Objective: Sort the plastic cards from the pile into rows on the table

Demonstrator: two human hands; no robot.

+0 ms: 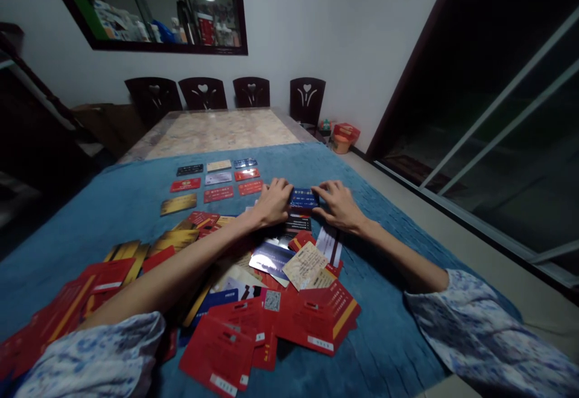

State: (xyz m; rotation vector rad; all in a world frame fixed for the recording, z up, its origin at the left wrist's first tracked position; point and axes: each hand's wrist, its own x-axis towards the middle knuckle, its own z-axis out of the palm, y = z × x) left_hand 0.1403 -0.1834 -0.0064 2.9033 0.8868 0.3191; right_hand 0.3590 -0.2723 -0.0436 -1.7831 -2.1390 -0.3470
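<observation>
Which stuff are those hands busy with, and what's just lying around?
Part of the job:
blue card, between the left hand and right hand
big card pile
cards laid in rows
blue cloth underneath

Just around:
dark chairs
orange tub by the wall
shelf items

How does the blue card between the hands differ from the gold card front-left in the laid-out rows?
The blue card bears pale print; the gold card shows darker markings. The blue card has fingers at both ends; the gold card lies untouched on the cloth. Both look rectangular.
</observation>
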